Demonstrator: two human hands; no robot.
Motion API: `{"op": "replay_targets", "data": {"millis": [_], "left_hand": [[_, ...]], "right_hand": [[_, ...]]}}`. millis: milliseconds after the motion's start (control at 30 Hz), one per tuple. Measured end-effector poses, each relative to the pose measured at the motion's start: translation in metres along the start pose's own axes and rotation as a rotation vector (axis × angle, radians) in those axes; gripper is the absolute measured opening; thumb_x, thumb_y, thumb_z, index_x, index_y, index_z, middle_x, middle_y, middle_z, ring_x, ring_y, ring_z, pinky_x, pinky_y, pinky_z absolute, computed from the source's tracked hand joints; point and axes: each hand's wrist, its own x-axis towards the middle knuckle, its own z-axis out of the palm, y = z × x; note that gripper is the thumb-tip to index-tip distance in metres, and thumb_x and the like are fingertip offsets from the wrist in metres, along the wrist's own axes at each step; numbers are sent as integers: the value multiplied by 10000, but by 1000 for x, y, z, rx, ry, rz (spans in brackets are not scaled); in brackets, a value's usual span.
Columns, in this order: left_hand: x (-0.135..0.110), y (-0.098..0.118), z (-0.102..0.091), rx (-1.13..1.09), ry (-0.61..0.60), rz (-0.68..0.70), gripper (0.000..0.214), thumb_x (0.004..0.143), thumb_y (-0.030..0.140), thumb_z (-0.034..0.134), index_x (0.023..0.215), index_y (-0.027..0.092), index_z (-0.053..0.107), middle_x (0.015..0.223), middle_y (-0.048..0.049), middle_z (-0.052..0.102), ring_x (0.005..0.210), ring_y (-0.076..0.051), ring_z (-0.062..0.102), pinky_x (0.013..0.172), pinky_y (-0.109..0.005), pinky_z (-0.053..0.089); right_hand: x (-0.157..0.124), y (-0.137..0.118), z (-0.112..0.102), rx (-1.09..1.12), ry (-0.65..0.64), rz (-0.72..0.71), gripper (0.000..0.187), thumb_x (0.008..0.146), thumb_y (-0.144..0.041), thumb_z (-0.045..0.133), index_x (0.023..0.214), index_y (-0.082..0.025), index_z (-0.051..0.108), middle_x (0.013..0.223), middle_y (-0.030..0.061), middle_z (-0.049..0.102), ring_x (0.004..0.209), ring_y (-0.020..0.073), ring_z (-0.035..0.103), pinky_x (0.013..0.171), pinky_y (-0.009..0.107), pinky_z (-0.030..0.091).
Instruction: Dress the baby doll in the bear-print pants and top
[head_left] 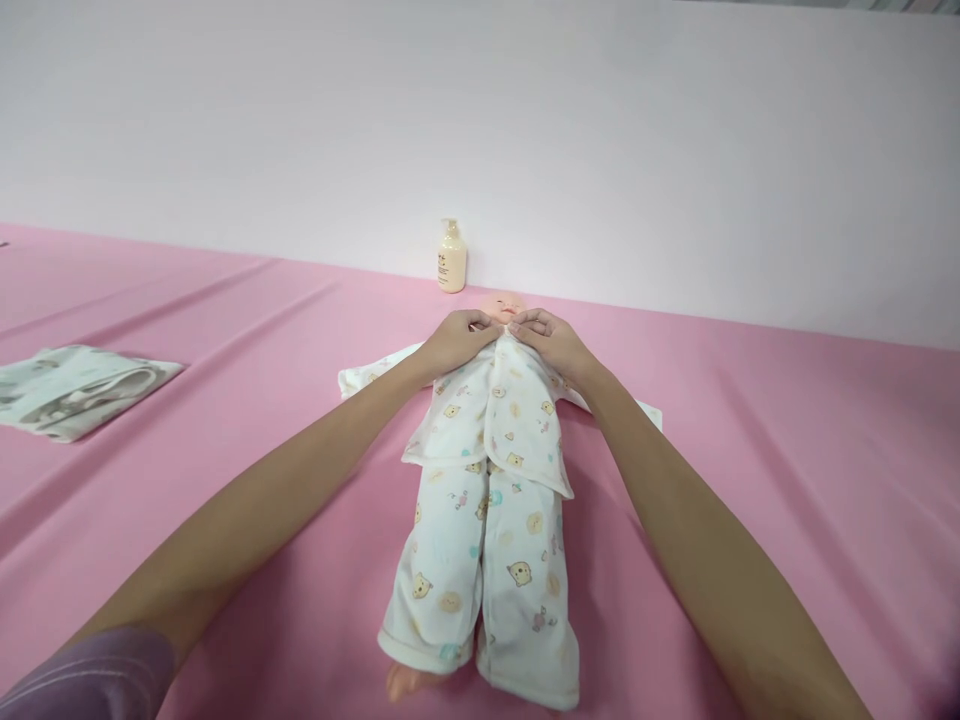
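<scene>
A baby doll (504, 304) lies on its back on the pink sheet, its head at the far end and one foot showing near me. It wears a white bear-print jacket (517, 410) and matching trousers (525, 570). At the jacket's neckline, my left hand (463, 338) pinches the collar edge on the left side. My right hand (551, 340) is closed on the other collar edge, close beside it. Both front panels meet at the neck and part slightly toward the hem. Any fastener between the fingertips is hidden.
Behind the doll's head, a cream pump bottle (451, 258) stands against the white wall (480, 120). Folded patterned cloth (82, 390) lies at the left on the wrinkled pink sheet (750, 480).
</scene>
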Motion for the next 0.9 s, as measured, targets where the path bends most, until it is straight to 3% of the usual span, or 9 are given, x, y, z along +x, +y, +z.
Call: {"op": "replay_targets", "data": {"millis": [233,400,567,700,800,900], "left_hand": [[4,-8,12,-3,97,-59,173,987,292,744,1131,197,733,1159,-79,790,1026,-232,730,893,-341,567],[6,-13,5,-38,8,-63,235,996,362,775,1169,206,739,1167,-87,779,1028,-239,730,858,-331,564],[7,-12,8,-62,39,-62,205,967,325,799,1118,200,742,1134,-74,779,1039,-234,722,887,-328,561],[8,-19,15,8,167,-5,202,971,324,763,1112,193,702,1118,-77,771,1033,-232,707,954,-365,555],[-4,-36,-5,223,279,118,246,985,351,694,1169,188,674,1202,-115,751,1139,-280,663,1056,-442,528],[-33,-63,-53,481,237,266,408,1014,489,617,1294,196,665,1393,-160,689,1304,-357,581,1161,-530,467]], "right_hand": [[-4,-10,7,22,53,96,380,818,-395,904,1123,-241,737,1209,60,800,1105,237,756,1012,391,627],[-5,-8,5,8,31,122,411,824,-384,885,1187,-264,734,1274,69,784,1086,248,755,951,402,643],[-4,-7,5,-202,50,21,348,861,-420,846,1141,-233,761,1221,75,789,1120,231,735,1002,381,616],[-8,-7,0,-392,152,-10,366,866,-499,835,1073,-208,756,1151,92,779,1065,250,708,1020,425,587],[-29,-3,-17,-520,255,-66,375,937,-519,738,1122,-193,717,1223,128,746,1144,281,668,1107,481,537],[-70,5,-50,-610,226,-82,455,977,-588,695,1219,-203,714,1302,152,722,1193,322,654,1133,522,514]]}}
